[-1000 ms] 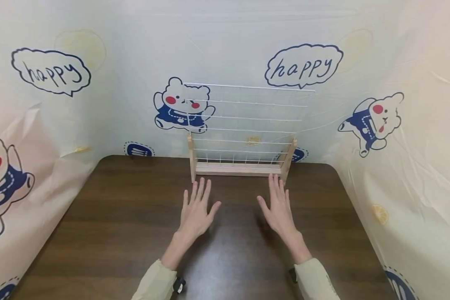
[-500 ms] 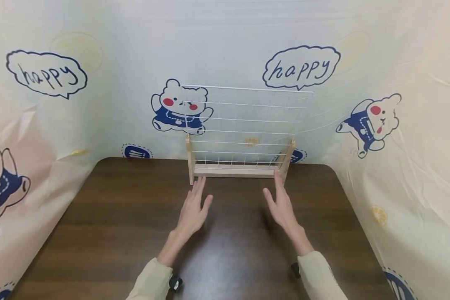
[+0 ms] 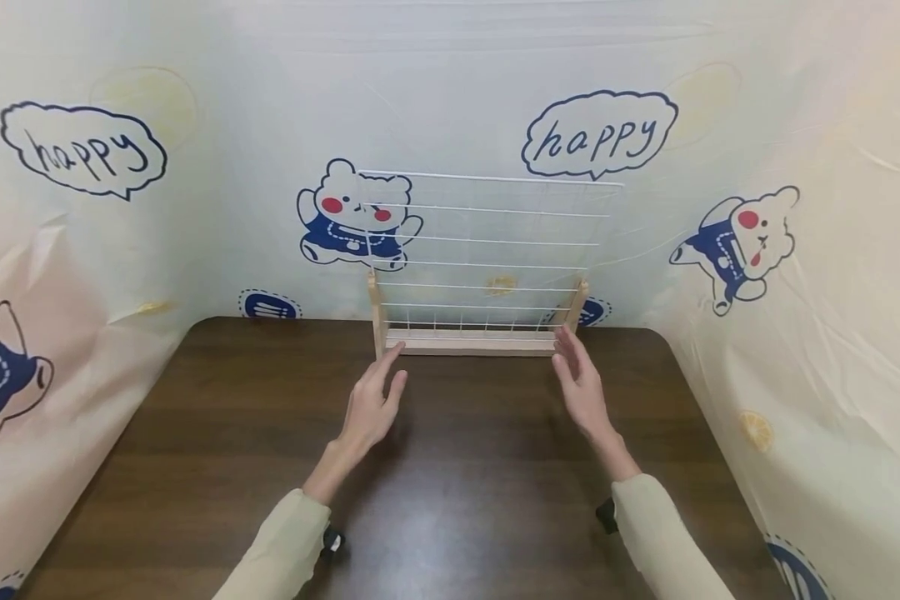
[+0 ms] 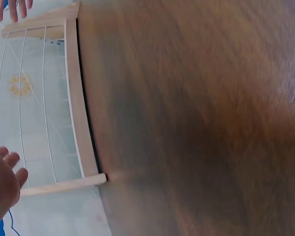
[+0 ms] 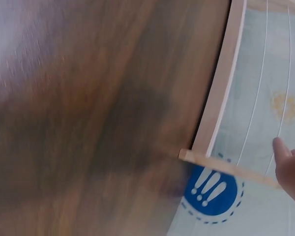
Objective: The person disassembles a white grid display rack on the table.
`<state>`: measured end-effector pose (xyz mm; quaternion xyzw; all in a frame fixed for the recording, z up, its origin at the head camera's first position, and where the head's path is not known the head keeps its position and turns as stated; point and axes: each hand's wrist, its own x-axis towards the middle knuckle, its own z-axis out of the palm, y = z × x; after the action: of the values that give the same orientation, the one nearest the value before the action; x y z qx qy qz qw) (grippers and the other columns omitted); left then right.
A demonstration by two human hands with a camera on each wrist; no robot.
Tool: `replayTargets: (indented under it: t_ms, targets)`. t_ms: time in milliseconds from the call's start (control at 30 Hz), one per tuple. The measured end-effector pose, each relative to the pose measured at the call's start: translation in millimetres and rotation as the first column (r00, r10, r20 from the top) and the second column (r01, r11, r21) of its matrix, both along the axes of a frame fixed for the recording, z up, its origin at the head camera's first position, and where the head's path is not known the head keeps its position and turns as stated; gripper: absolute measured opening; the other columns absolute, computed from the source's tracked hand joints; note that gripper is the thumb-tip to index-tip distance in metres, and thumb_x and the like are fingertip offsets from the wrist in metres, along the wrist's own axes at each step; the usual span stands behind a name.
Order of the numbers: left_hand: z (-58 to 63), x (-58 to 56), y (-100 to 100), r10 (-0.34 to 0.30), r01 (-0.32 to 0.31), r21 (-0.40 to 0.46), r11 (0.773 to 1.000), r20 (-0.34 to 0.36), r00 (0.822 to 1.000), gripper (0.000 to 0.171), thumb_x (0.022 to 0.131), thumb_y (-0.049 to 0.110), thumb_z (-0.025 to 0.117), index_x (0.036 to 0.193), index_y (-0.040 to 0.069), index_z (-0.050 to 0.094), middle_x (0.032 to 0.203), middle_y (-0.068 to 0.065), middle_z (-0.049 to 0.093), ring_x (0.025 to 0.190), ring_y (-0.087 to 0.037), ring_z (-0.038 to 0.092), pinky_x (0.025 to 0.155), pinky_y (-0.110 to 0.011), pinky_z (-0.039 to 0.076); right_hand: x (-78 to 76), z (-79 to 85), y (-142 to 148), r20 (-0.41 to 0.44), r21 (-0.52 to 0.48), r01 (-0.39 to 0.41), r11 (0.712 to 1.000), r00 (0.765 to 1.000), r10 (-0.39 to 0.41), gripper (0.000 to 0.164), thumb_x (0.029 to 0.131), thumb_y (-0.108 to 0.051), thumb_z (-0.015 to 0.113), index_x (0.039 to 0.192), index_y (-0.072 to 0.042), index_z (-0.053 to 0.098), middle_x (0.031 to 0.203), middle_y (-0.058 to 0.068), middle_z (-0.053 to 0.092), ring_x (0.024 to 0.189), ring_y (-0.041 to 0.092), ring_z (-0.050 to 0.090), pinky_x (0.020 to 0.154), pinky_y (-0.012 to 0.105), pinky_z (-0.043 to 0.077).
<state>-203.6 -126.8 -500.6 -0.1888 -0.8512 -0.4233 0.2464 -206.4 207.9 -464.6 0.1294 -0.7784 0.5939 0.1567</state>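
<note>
A white wire rack on a pale wooden stand (image 3: pixel 480 343) stands at the far edge of the table. My left hand (image 3: pixel 367 408) is just in front of the stand's left post, fingers extended forward and thumb apart. Near the foot of the right post is my right hand (image 3: pixel 585 396), its fingers slightly bent and its palm turned inward. Neither hand grips anything. In the left wrist view, the wooden crossbar (image 4: pixel 78 108) runs beyond my left hand (image 4: pixel 4 184). The right wrist view shows the right hand (image 5: pixel 292 172) beside the rack's side post (image 5: pixel 226 166).
A dark brown wooden table (image 3: pixel 465 467) spreads between and around my forearms. Behind it and on both sides hangs a pale cloth (image 3: pixel 225 200) printed with bears and speech bubbles. The rack's thin wires rise in front of this cloth.
My hands have moved apart, the left one leftward and the right one rightward. Both have turned palms inward and come nearer the two side posts. The rack stays put.
</note>
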Motion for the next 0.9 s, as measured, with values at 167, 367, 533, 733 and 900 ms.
replayTargets:
  t_ms: [167,367,533,733,900]
  targets:
    - [8.5,-14.2,-10,-0.036,0.050,0.152,0.987,-0.091,0.995,0.031,0.098,-0.002,0.049,0.128,-0.002,0.058,0.121,-0.015,0.064,0.109,-0.031,0.061,0.091,-0.031,0.049,-14.0,10.3,14,0.015,-0.162,0.023,0.987,1.000,-0.021,0.040,0.099,0.005,0.046,0.137,0.015,0.039,0.133,0.035,0.046,0.121,0.035,0.052,0.101,0.026,0.044]
    - [48.8,-8.2,-20,-0.035,0.054,0.260,0.964,-0.078,0.996,0.027,0.097,-0.012,0.043,0.119,-0.012,0.058,0.112,-0.028,0.063,0.100,-0.043,0.061,0.088,-0.014,0.046,-40.7,3.8,31,0.016,-0.309,0.034,0.951,0.999,-0.031,0.040,0.101,-0.005,0.046,0.137,0.011,0.042,0.130,0.037,0.046,0.118,0.030,0.055,0.098,0.030,0.046]
    - [63.3,-19.6,-30,-0.021,0.026,0.324,0.946,-0.022,1.000,0.027,0.099,-0.008,0.043,0.121,-0.012,0.057,0.113,-0.030,0.062,0.099,-0.046,0.060,0.077,-0.015,0.046,-52.9,24.0,37,0.037,-0.292,0.060,0.955,0.998,-0.051,0.040,0.101,-0.004,0.046,0.137,0.012,0.042,0.130,0.036,0.046,0.121,0.042,0.050,0.098,0.030,0.047]
    - [82.6,-35.5,-37,-0.066,0.039,0.317,0.948,0.074,0.995,0.030,0.100,-0.004,0.041,0.128,-0.012,0.052,0.122,-0.030,0.058,0.106,-0.046,0.058,0.080,-0.013,0.047,-66.9,50.5,49,0.076,-0.218,0.044,0.975,0.997,-0.028,0.044,0.102,-0.010,0.046,0.140,0.010,0.038,0.135,0.034,0.043,0.124,0.043,0.046,0.098,0.030,0.046]
    - [96.9,-46.6,-46,-0.093,0.047,0.333,0.942,0.122,0.988,0.032,0.100,-0.003,0.042,0.131,-0.011,0.048,0.122,-0.030,0.058,0.107,-0.047,0.057,0.085,-0.023,0.052,-74.8,67.2,53,0.100,-0.215,0.032,0.976,0.995,-0.011,0.045,0.102,-0.011,0.047,0.141,0.009,0.038,0.135,0.032,0.043,0.125,0.040,0.048,0.097,0.026,0.046]
